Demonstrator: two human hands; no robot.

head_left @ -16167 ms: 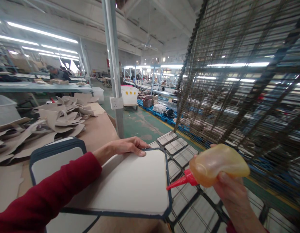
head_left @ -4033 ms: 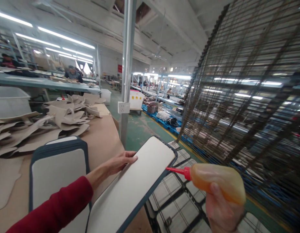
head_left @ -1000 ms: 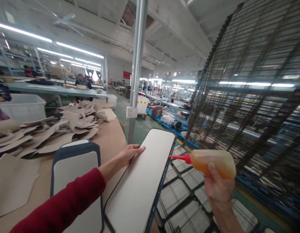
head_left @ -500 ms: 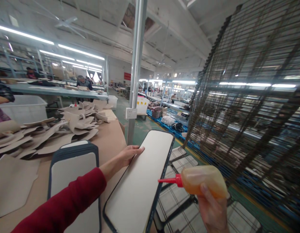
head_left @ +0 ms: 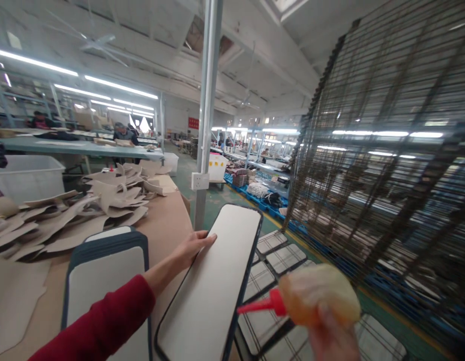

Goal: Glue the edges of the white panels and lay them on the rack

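Note:
My left hand point(head_left: 196, 246) grips the left edge of a long white panel point(head_left: 213, 281) with rounded corners and a dark rim, thumb on its face. The panel is held tilted at the table's right edge. In my right hand point(head_left: 332, 333) is a squeeze bottle point(head_left: 318, 296) of amber liquid, probably glue, with a red nozzle point(head_left: 260, 305). The nozzle tip points left, at the panel's right rim; whether it touches I cannot tell. Left of the panel lies a stack of similar dark-edged panels point(head_left: 108, 281), partly behind my red sleeve.
Loose beige sheets point(head_left: 78, 215) pile on the brown table point(head_left: 168, 205). Below right, similar panels rest on a wire rack point(head_left: 270, 276). A tall wire rack point(head_left: 375, 150) stands at right, a metal post point(head_left: 208, 110) ahead. A white bin point(head_left: 29, 175) and several people are further off.
The bottle has moved slightly down, its nozzle tip sliding lower along the panel's right rim. My left hand keeps its grip. The whole view has shifted a little.

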